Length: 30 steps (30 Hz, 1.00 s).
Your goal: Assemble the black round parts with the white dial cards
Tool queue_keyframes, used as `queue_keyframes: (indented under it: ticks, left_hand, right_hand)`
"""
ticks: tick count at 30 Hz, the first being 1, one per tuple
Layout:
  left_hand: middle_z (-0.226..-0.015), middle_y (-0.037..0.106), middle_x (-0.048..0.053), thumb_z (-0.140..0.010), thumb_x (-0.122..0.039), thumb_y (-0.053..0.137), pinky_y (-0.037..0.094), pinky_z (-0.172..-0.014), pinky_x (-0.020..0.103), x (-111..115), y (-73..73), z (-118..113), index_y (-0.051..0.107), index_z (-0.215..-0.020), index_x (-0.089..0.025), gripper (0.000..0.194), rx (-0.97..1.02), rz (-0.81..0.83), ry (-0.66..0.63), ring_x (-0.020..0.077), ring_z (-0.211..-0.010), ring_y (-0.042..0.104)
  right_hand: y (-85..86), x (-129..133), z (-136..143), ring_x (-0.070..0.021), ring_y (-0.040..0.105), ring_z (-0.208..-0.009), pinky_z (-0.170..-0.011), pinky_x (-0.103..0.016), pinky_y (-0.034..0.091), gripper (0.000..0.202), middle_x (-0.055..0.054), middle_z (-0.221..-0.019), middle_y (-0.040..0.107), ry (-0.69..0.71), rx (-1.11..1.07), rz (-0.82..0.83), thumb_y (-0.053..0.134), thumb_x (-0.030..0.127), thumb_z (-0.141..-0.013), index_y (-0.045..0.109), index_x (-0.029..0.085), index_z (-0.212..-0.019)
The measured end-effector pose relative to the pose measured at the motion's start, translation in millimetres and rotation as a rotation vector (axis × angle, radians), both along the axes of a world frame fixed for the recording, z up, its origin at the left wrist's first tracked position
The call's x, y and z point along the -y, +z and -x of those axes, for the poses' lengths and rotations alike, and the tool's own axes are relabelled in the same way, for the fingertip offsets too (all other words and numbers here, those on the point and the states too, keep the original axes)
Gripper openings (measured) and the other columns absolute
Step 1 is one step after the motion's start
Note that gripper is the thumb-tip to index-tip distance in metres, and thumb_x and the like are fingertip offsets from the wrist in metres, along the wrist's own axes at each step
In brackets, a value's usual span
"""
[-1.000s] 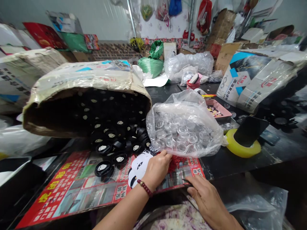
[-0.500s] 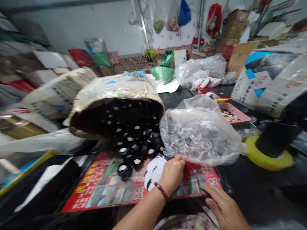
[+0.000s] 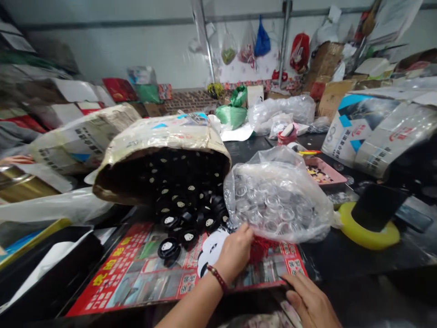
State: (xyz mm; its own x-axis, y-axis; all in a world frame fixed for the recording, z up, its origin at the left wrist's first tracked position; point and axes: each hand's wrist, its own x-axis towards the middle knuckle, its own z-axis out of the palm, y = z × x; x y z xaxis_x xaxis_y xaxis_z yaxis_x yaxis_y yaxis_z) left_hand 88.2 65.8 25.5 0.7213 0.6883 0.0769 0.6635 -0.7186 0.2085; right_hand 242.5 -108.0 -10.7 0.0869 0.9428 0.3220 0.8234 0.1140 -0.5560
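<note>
My left hand (image 3: 235, 253), with a beaded bracelet at its wrist, is closed over a white cut-out with black markings (image 3: 212, 246); whatever its fingertips pinch is too small to make out. Red shreds (image 3: 261, 249) lie just right of it. At the front edge of the red printed board (image 3: 150, 273), my right hand (image 3: 305, 296) is closed round a thin dark tool, of which only the tip shows. Black round pieces with white faces (image 3: 189, 237) spill from an open sack (image 3: 164, 132). Beside them, a clear bag (image 3: 276, 200) holds several transparent rings.
A yellow tape roll (image 3: 368, 228) with a dark phone-like slab (image 3: 378, 205) on it stands at the right. Behind are a pink tray (image 3: 327, 172) and a printed box (image 3: 375, 132). At the left is a black open box (image 3: 68, 269).
The view has tilted up and shifted slightly, so things sit lower and further left. Both hands keep nearly the same places over the board.
</note>
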Motion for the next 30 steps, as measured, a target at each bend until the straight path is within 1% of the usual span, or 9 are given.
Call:
queue_keyframes:
  ticks: [2, 4, 7, 13, 18, 20, 22, 24, 30]
  left_hand:
    - [-0.092, 0.06, 0.007, -0.092, -0.021, 0.031, 0.041, -0.059, 0.028, -1.9, 0.6, 4.4, 0.06, -0.09, -0.019, 0.029, -0.015, 0.02, 0.031, 0.0182, -0.072, 0.061]
    - [-0.092, 0.059, 0.005, -0.093, -0.027, 0.033, 0.04, -0.06, 0.028, -1.8, 1.2, 7.3, 0.061, -0.092, -0.021, 0.029, -0.029, 0.036, 0.034, 0.0179, -0.074, 0.061]
    - [-0.092, 0.059, 0.003, -0.093, -0.027, 0.035, 0.039, -0.061, 0.026, 2.2, 1.4, 7.5, 0.063, -0.095, -0.026, 0.028, -0.04, 0.045, 0.014, 0.0156, -0.076, 0.06]
    - [-0.093, 0.061, 0.003, -0.092, -0.024, 0.036, 0.039, -0.06, 0.026, 6.9, -2.5, 3.7, 0.065, -0.09, -0.023, 0.029, -0.05, 0.041, 0.023, 0.0152, -0.074, 0.061]
    - [-0.088, 0.062, 0.004, -0.091, -0.028, 0.039, 0.041, -0.063, 0.027, 7.4, -4.2, 5.8, 0.064, -0.08, -0.02, 0.029, -0.056, 0.054, 0.043, 0.0161, -0.074, 0.062]
    - [-0.09, 0.061, 0.004, -0.092, -0.028, 0.038, 0.041, -0.065, 0.027, 7.8, -3.5, 5.3, 0.065, -0.086, -0.021, 0.028, -0.056, 0.052, 0.04, 0.0163, -0.076, 0.062]
    - [-0.095, 0.061, 0.003, -0.092, -0.025, 0.036, 0.041, -0.064, 0.026, 7.2, -2.6, 3.4, 0.064, -0.096, -0.025, 0.028, -0.057, 0.049, 0.022, 0.0164, -0.079, 0.061]
    - [-0.097, 0.061, 0.003, -0.092, -0.022, 0.035, 0.04, -0.063, 0.027, 5.5, -2.3, 0.5, 0.064, -0.1, -0.028, 0.03, -0.062, 0.049, 0.0, 0.017, -0.08, 0.061]
    - [-0.09, 0.06, 0.005, -0.091, -0.019, 0.035, 0.038, -0.058, 0.029, 0.8, -7.6, -6.1, 0.066, -0.086, -0.023, 0.032, -0.05, 0.062, -0.012, 0.0191, -0.075, 0.059]
  right_hand:
    - [11.2, 1.1, 4.0, -0.019, 0.067, -0.09, -0.076, -0.024, 0.054, 0.039, -0.008, -0.098, 0.069, -0.014, -0.069, 0.047, 0.035, 0.045, -0.094, 0.062, 0.022, -0.11]
    - [18.3, 0.9, 7.9, -0.0189, 0.066, -0.088, -0.074, -0.026, 0.053, 0.04, -0.008, -0.095, 0.068, -0.015, -0.111, 0.076, 0.033, 0.046, -0.095, 0.061, 0.021, -0.109]
    - [22.1, -0.3, 12.3, -0.0194, 0.064, -0.085, -0.073, -0.028, 0.053, 0.041, -0.008, -0.093, 0.067, -0.018, -0.128, 0.096, 0.031, 0.046, -0.095, 0.061, 0.02, -0.105]
    - [20.3, 0.0, 11.9, -0.0198, 0.063, -0.085, -0.073, -0.029, 0.052, 0.037, -0.007, -0.092, 0.065, -0.014, -0.16, 0.116, 0.036, 0.046, -0.094, 0.06, 0.02, -0.105]
    - [19.1, 1.0, 10.1, -0.0195, 0.063, -0.088, -0.075, -0.028, 0.051, 0.035, -0.006, -0.095, 0.065, -0.022, -0.186, 0.115, 0.039, 0.045, -0.093, 0.06, 0.022, -0.108]
    - [19.0, 0.9, 10.0, -0.0197, 0.062, -0.088, -0.075, -0.029, 0.051, 0.035, -0.007, -0.096, 0.065, -0.02, -0.193, 0.115, 0.039, 0.046, -0.093, 0.06, 0.021, -0.108]
    - [18.8, 0.9, 9.8, -0.0197, 0.062, -0.089, -0.076, -0.029, 0.051, 0.036, -0.007, -0.096, 0.065, -0.017, -0.201, 0.114, 0.039, 0.045, -0.093, 0.059, 0.021, -0.109]
    - [18.2, 1.4, 9.5, -0.0198, 0.062, -0.089, -0.076, -0.029, 0.051, 0.035, -0.007, -0.097, 0.065, -0.015, -0.208, 0.113, 0.039, 0.045, -0.093, 0.059, 0.021, -0.109]
    - [16.1, 4.2, 9.3, -0.0195, 0.061, -0.088, -0.075, -0.029, 0.05, 0.033, -0.006, -0.095, 0.064, -0.017, -0.229, 0.127, 0.039, 0.045, -0.094, 0.059, 0.021, -0.107]
